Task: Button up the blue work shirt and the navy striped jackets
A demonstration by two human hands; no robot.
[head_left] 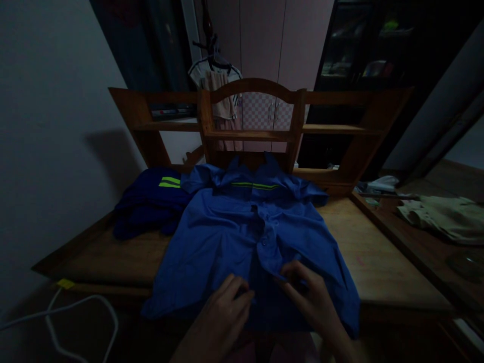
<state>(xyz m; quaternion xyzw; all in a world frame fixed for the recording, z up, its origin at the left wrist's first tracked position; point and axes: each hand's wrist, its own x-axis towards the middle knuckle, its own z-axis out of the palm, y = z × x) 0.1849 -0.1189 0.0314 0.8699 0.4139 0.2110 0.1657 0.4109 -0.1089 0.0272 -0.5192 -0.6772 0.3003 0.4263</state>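
A blue short-sleeved work shirt lies front up, its collar away from me and its lower end hanging over the near edge. Yellow-green stripes cross its chest. The front is partly parted, and a button shows on the turned placket. My right hand pinches the placket's edge near the hem. Left of it, my left hand has its fingers closed at the opposite front edge, with a small bit of blue cloth showing at the fingertips. Dim light hides the details between the fingers.
Dark blue folded clothing with a yellow-green patch rests left on the wooden desk. A wooden shelf frame stands behind. A white cable loops at lower left. Pale cloth lies at right. Clothes hang on a rack beyond.
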